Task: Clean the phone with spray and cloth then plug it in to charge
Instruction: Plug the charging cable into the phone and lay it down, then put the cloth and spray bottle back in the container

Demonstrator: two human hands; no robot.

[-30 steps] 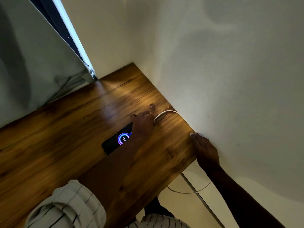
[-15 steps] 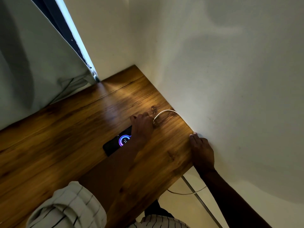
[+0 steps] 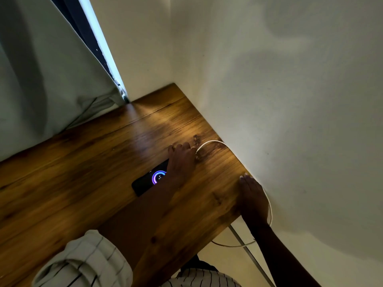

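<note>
The left hand [image 3: 182, 162] lies flat and open over the phone [image 3: 149, 180], whose screen glows. The right hand [image 3: 251, 197] rests open on the table [image 3: 83, 172] edge, by the white cable [image 3: 213, 141].

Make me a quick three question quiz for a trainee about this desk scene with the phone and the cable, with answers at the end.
1. True or false: the black phone lies flat on the brown wooden desk with its screen lit.
2. Which hand covers the phone's cable end? A) left hand B) right hand
3. Fill in: the thin white cable curves from the phone toward the ____.

Key: 1 true, a glowing ring shows on the screen. 2 A; the right hand rests at the desk's edge by the cream wall. 3 wall.
</note>
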